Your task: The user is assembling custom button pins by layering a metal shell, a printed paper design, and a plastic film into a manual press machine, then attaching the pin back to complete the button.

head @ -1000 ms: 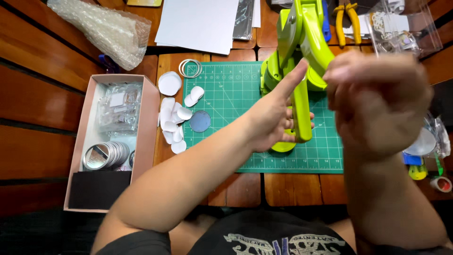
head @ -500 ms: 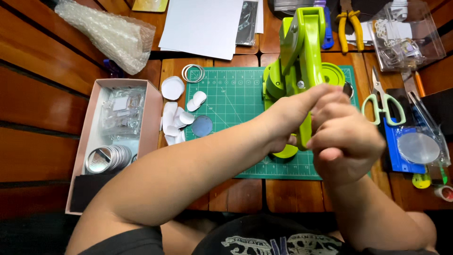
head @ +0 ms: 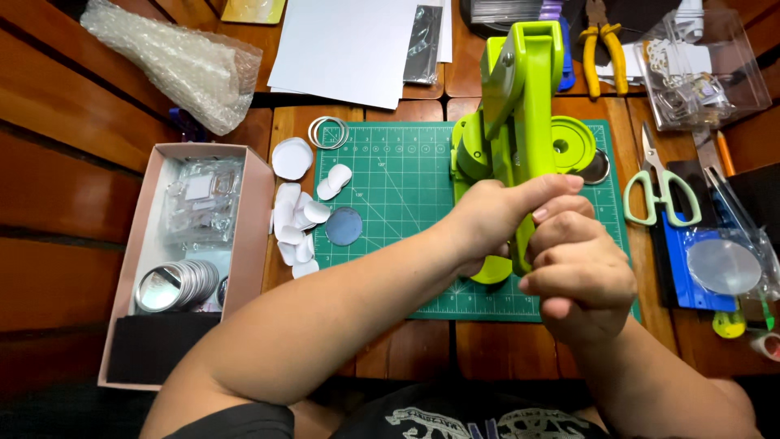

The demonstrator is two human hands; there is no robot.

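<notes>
Gripping lime-green press lever (head: 526, 122): left hand (head: 496, 219) and right hand (head: 581, 276) both wrapped tight around it, press standing on green cutting mat (head: 390, 195). Best kept: steady, straight 2-hand pull.

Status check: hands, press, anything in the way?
Left hand and right hand both gripping green press handle. Press on cutting mat. Nothing blocking.

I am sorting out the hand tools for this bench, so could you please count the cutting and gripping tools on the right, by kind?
Scissors with pale green handles: 1
Pliers with yellow handles: 1
Lime green lever press, gripped by left hand and right hand: 1
Total: 3
</notes>
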